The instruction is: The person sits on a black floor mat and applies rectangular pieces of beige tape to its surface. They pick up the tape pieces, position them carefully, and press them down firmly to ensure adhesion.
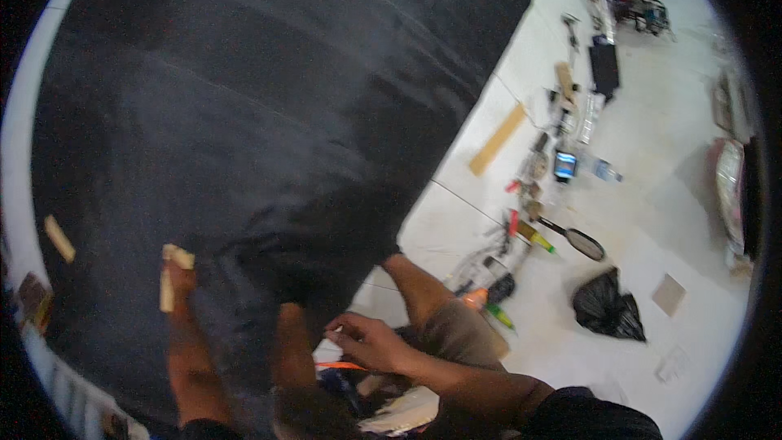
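Observation:
A wide black sheet covers most of the floor on the left and ahead. On it, my left hand is closed around a tan strip, which could be tape or thin wood. The strip shows along the hand's left side and beyond the fingers. Above my lap, my right hand has its fingers curled and pinched together. Anything between them is too small to make out. Just below that hand is a thin orange item.
Another tan piece lies at the sheet's left. On the white floor to the right are a long tan strip, a lit phone, a clear bottle, an oval black-handled brush or paddle, a black plastic bag and scattered small tools.

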`<state>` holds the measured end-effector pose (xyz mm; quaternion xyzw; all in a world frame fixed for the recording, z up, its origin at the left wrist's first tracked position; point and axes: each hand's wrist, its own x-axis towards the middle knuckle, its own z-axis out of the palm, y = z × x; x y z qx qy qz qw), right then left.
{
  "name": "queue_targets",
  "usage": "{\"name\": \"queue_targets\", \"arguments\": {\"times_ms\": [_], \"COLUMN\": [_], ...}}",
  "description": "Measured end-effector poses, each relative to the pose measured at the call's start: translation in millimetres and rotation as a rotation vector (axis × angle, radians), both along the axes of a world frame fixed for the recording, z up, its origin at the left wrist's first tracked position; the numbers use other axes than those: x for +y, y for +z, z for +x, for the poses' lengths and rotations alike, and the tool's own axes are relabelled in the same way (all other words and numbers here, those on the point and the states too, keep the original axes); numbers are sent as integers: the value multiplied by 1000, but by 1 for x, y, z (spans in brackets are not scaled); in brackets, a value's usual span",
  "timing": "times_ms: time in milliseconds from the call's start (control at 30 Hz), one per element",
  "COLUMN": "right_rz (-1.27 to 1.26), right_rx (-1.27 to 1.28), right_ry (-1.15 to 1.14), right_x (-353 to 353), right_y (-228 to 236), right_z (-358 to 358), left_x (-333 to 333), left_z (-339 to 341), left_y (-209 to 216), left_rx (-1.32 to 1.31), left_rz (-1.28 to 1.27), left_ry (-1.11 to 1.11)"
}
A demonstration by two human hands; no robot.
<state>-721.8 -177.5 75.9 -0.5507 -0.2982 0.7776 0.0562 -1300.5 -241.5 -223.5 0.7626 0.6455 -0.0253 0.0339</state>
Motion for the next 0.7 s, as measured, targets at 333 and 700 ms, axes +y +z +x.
{"name": "queue_targets", "arguments": {"times_ms": [333,700], "right_rz": [-250,-198], "right_rx": [-126,-152], "right_ry": [-39,-45], "right_x": [8,-18], "right_y": [-16,-34], "right_z": [6,-5], "left_x": [42,-24], "left_z": [91,79], "left_y": [-59,-52], "left_rx": [-203,-213], "left_rz": [-569,-568], "left_ry": [722,553]}}
